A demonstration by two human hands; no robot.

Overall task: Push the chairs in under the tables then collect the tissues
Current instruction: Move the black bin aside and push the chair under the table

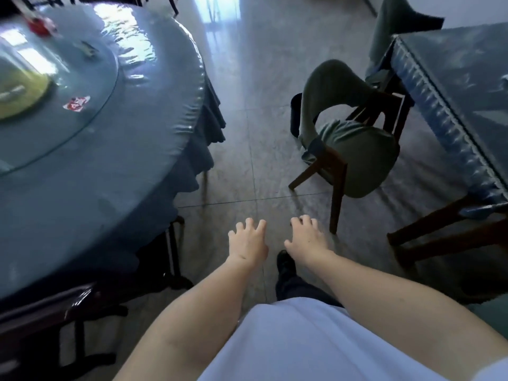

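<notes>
A grey-green padded chair (354, 158) with dark wooden legs stands pulled out from the rectangular blue-clothed table (453, 86) on the right, its seat turned toward me. My left hand (247, 240) and my right hand (308, 237) hover side by side over the floor, fingers spread, holding nothing, a short way in front of the chair's near leg. On the big round blue table (123, 160) at the left lie a red-and-white tissue packet (77, 103), a second red packet (39, 24) farther back, and a small pale item (88, 48).
A dark chair (41, 320) is tucked at the round table's near edge, lower left. Another grey-green chair back (395, 23) shows behind the right table. A tiled aisle (247, 105) runs between the two tables. A glass turntable (55, 111) tops the round table.
</notes>
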